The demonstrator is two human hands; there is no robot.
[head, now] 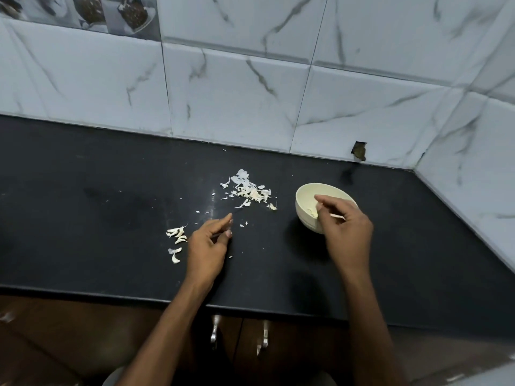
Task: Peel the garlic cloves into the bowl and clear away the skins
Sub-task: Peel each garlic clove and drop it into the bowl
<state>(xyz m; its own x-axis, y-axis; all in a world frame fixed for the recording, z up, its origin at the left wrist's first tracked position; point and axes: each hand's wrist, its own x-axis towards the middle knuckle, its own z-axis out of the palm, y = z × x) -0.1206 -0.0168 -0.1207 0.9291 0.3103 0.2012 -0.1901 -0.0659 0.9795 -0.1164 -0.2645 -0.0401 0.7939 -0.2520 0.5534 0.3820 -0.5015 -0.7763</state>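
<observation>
A cream bowl [302, 200] stands on the black counter [111, 196], right of centre, with a pale garlic piece [312, 212] inside. My right hand [345, 232] hovers over the bowl's near rim with curled fingers, pinching a thin pale sliver [337, 217]. My left hand [207, 246] rests on the counter at the middle, its index finger stretched out above the thumb. A faint fleck sits at its fingertips, and whether it is held is unclear. Unpeeled cloves [177, 238] lie just left of that hand. A heap of skins [250, 190] lies behind it.
Small skin scraps [243, 224] are scattered between my hands. A marble-patterned tiled wall [237, 93] closes the counter at the back and right. The counter's front edge runs below my wrists, with cupboard handles [214, 328] under it.
</observation>
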